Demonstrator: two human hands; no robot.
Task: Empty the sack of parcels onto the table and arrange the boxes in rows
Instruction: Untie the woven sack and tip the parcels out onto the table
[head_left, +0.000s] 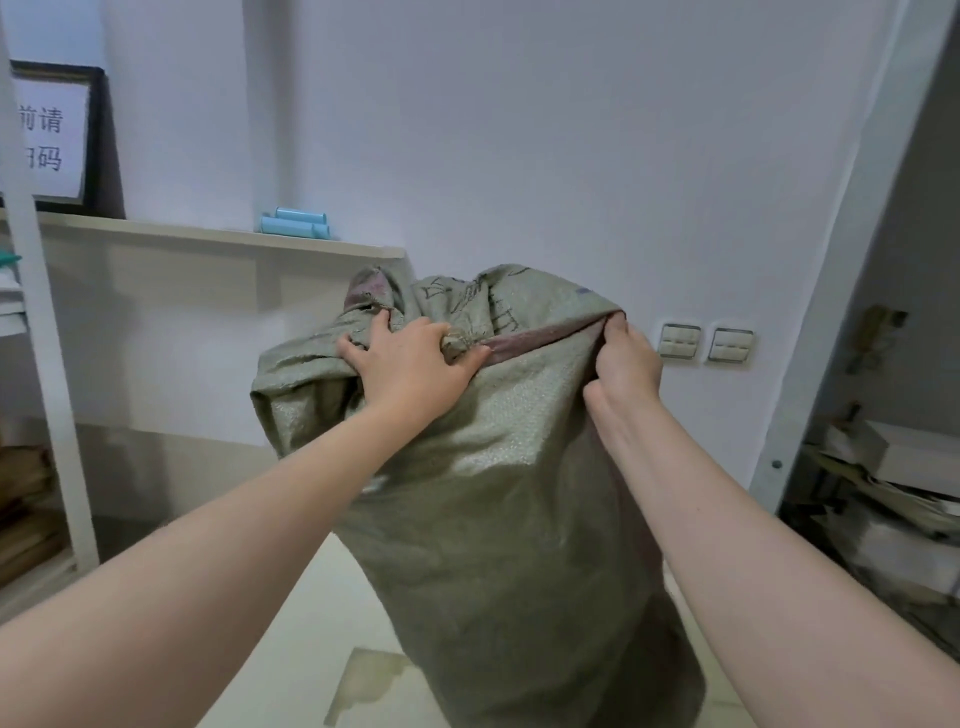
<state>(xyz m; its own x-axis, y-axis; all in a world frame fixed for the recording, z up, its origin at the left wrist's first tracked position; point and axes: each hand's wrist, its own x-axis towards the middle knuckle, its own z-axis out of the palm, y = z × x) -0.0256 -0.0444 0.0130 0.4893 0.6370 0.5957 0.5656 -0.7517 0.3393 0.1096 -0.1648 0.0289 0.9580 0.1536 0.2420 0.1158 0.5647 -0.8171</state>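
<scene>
Grey-green woven plastic fills the head view. The sack (493, 467) stands tall in the middle, its lower end down on the pale table (291, 649) and its upper end raised between both arms.

Left hand (410, 364) is dug in, fingers curled round a bunched wad of fabric at the top left. Right hand (626, 364) is clamped on the reddish-striped hem at the top right corner, thumb and fingers pinching it. Two grips, well apart, and that makes sense: with the top edge pulled taut the load hangs evenly, so the bag can be lifted or tipped without folding over.

Is that the mouth they've got, or the closed bottom? I cannot tell; the opening is out of sight. No parcels on show either, not one box on the table, so by my reading the emptying is only getting going and the rows are all to come.

The body looks full, so expect weight, and that weave looks slippery, hence the fistful on the left. The table shows only a narrow margin either side of the sack, so boxes could tumble off the edge if it all goes at once.

Behind, a shelf (208, 236) carries pale blue rolls (293, 223) and a sign (49, 140). Two switches (706, 343) sit on the wall just beside the right hand, and a rack (883, 467) of stacked papers stands at far right.
</scene>
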